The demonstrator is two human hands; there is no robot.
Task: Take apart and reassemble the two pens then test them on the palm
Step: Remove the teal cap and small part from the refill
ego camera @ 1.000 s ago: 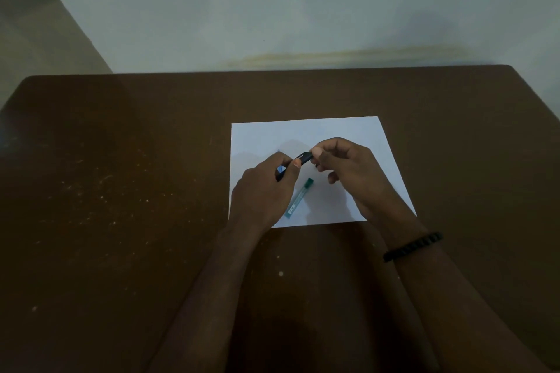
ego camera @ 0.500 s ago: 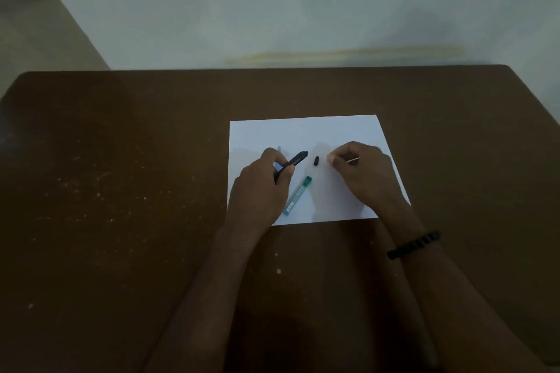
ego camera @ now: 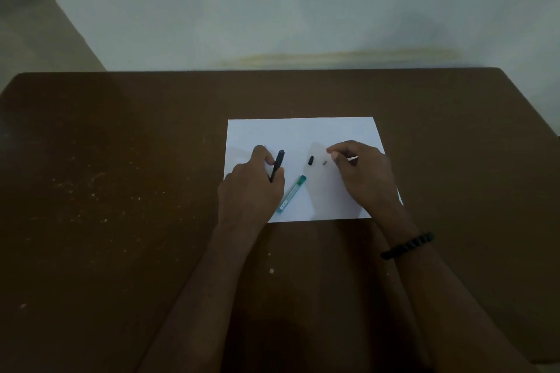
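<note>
The left hand [ego camera: 251, 188] grips the light, stiff black pen barrel [ego camera: 277, 165] over the paper [ego camera: 300, 133]. The right hand [ego camera: 363, 172] pinches its thin refill [ego camera: 352, 158], which probably bends easily and is best held near the middle. The tiny black tip piece [ego camera: 311, 160] and the green pen [ego camera: 291, 194] lie on the paper between the hands; the tip piece could roll, so it wants a fingertip pinch.

White paper sheet [ego camera: 303, 136] center frame on brown speckled table [ego camera: 121, 191]; pale wall [ego camera: 272, 3] across top; black bead bracelet [ego camera: 407, 245] lower right.

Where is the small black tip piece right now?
In the head view, the black tip piece lies loose on the white paper, between the left hand and right hand, above the green pen.
</note>
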